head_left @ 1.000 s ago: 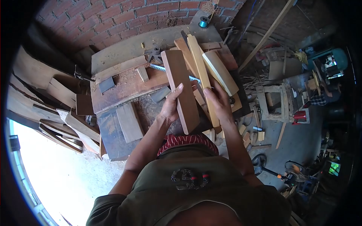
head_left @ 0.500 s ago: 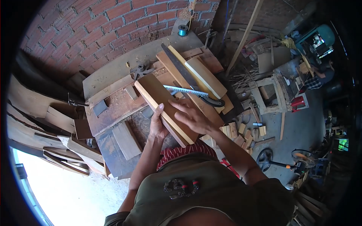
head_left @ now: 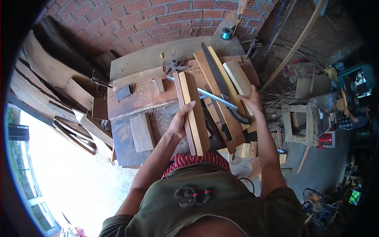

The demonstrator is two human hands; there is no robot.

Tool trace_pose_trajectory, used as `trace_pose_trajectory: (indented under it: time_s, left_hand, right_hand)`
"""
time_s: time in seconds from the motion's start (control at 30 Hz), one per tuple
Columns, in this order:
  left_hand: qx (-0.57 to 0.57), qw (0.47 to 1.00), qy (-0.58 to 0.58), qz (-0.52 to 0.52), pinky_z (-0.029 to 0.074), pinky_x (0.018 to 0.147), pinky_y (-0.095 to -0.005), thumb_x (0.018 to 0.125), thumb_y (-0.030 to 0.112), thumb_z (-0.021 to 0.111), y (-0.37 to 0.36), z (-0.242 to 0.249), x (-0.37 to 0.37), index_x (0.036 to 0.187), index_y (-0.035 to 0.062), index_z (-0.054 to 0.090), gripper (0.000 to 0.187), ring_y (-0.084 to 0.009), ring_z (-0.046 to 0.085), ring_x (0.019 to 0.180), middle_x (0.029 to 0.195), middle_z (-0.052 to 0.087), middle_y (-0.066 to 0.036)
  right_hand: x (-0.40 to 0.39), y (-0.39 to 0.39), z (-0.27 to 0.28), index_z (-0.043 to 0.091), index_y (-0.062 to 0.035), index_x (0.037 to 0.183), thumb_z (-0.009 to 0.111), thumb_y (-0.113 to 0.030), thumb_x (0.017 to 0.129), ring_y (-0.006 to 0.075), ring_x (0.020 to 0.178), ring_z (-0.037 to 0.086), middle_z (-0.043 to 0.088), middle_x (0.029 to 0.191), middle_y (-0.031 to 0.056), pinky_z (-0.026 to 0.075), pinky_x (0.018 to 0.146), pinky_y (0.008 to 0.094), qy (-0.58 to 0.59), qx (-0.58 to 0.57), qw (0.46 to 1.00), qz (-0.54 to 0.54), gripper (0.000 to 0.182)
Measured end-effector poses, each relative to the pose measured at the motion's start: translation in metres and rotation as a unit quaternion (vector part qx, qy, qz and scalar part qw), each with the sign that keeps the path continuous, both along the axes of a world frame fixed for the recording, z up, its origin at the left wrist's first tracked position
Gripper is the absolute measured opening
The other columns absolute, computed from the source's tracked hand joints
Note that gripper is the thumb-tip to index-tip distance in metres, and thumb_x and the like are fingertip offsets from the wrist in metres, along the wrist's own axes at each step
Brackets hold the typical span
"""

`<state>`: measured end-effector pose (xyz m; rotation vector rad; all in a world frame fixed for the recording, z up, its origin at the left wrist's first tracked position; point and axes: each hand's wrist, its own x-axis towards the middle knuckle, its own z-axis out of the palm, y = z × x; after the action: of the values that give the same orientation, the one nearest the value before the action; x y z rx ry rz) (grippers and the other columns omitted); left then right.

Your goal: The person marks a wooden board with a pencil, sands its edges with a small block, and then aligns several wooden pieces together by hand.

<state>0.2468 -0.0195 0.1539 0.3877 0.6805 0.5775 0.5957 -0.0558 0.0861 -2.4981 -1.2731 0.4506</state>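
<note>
My left hand (head_left: 181, 121) grips a stack of wooden boards (head_left: 194, 114), held tilted over the bench with the thumb on the upper face. At the right, my right hand (head_left: 252, 101) is closed on the lower end of a pale wooden block (head_left: 237, 77). Between the hands lies a tape measure strip (head_left: 217, 99), slanting across the boards. A dark handsaw (head_left: 213, 67) with a black handle rests on long planks (head_left: 208, 73) beside the pale block.
The workbench (head_left: 126, 69) carries a metal clamp piece (head_left: 175, 64), a grey flat piece (head_left: 123, 93) and a loose board (head_left: 142, 132). A blue spool (head_left: 226, 34) stands at its back corner. Curved planks lean at left. Another person is at far right.
My right hand has left the boards in my left hand and moved right to the pale block. Those boards now stand more upright in view. The whole view has shifted.
</note>
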Motion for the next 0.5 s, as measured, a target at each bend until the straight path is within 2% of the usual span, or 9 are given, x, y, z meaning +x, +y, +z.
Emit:
trace_pose_trajectory:
  time_s: [0.03,0.07,0.1,0.17,0.23,0.33,0.37,0.43,0.5]
  left_hand:
    - [0.005,1.0,0.012,-0.005,0.057,0.084,-0.0382,0.087,0.039,0.073,0.001,0.002,0.003,0.117,0.0025,0.058,0.05,-0.0221,0.066,0.089,0.097,0.066,-0.01]
    - [0.013,1.0,0.028,0.002,0.057,0.082,-0.0372,0.089,0.039,0.07,0.004,-0.002,0.01,0.12,0.0043,0.058,0.048,-0.0215,0.067,0.089,0.1,0.066,-0.01]
    - [0.014,1.0,0.027,0.001,0.057,0.082,-0.0372,0.089,0.039,0.07,0.004,0.0,0.015,0.12,0.0043,0.058,0.048,-0.0215,0.067,0.089,0.1,0.066,-0.01]
    - [0.06,0.996,0.069,0.004,0.057,0.081,-0.0368,0.089,0.039,0.07,0.007,0.004,0.028,0.119,0.0049,0.057,0.047,-0.0208,0.066,0.09,0.098,0.065,-0.009]
    - [0.077,0.995,0.064,0.01,0.057,0.079,-0.0364,0.09,0.037,0.069,0.006,0.006,0.043,0.119,0.0042,0.056,0.046,-0.0198,0.065,0.091,0.098,0.063,-0.008]
    - [0.144,0.977,0.119,0.103,0.057,0.077,-0.035,0.092,0.03,0.07,-0.002,0.014,0.057,0.122,0.0013,0.054,0.045,-0.0187,0.066,0.088,0.099,0.064,-0.01]
    - [0.143,0.977,0.12,0.1,0.057,0.077,-0.035,0.092,0.03,0.07,0.0,0.011,0.056,0.122,0.0013,0.054,0.045,-0.0187,0.066,0.088,0.099,0.064,-0.01]
    - [0.293,0.93,0.213,0.056,0.057,0.078,-0.0345,0.091,0.029,0.07,0.007,-0.006,0.05,0.123,0.0001,0.055,0.046,-0.0183,0.066,0.088,0.101,0.065,-0.011]
    - [0.299,0.915,0.268,0.023,0.054,0.087,-0.0359,0.088,0.034,0.073,0.016,-0.01,0.035,0.129,-0.0019,0.052,0.058,-0.0235,0.064,0.101,0.115,0.062,-0.017]
  right_hand:
    - [-0.017,-0.01,0.022,0.038,-0.0068,0.147,0.079,-0.053,0.075,0.0309,0.123,0.055,0.055,0.131,0.0189,0.045,0.101,0.0435,0.002,-0.004,1.0,0.008,0.094]
    - [-0.044,-0.02,0.052,0.04,-0.005,0.145,0.076,-0.05,0.08,0.0267,0.118,0.057,0.057,0.128,0.0163,0.046,0.097,0.04,0.216,0.071,0.973,0.031,0.087]
    - [-0.068,-0.029,0.07,0.042,-0.0032,0.143,0.074,-0.047,0.084,0.0225,0.113,0.058,0.059,0.124,0.0138,0.048,0.093,0.0366,0.416,0.145,0.896,0.05,0.08]
    - [-0.1,-0.046,0.076,0.046,-0.0004,0.139,0.072,-0.04,0.089,0.018,0.115,0.056,0.057,0.125,0.0121,0.046,0.095,0.0351,0.554,0.089,0.827,0.033,0.069]
    - [-0.138,-0.055,0.058,0.041,-0.0013,0.143,0.074,-0.039,0.087,0.0222,0.124,0.052,0.054,0.132,0.0134,0.042,0.102,0.0367,0.604,0.123,0.785,0.053,0.075]
    - [-0.178,-0.057,0.079,0.029,-0.0033,0.15,0.077,-0.033,0.083,0.0272,0.131,0.046,0.046,0.139,0.0154,0.038,0.109,0.0385,0.512,0.14,0.834,0.147,0.088]
    - [-0.185,-0.057,0.078,0.029,-0.0033,0.15,0.077,-0.033,0.083,0.0272,0.131,0.046,0.046,0.139,0.0154,0.038,0.109,0.0385,0.513,0.14,0.835,0.144,0.088]
    - [-0.195,-0.058,0.074,0.031,-0.003,0.149,0.077,-0.029,0.082,0.0269,0.132,0.045,0.046,0.139,0.0157,0.037,0.11,0.0404,0.59,0.167,0.782,0.113,0.085]
    - [-0.194,-0.056,0.066,0.027,-0.0037,0.15,0.078,-0.024,0.08,0.0268,0.133,0.044,0.046,0.139,0.0148,0.037,0.111,0.0417,0.598,0.171,0.776,0.106,0.089]
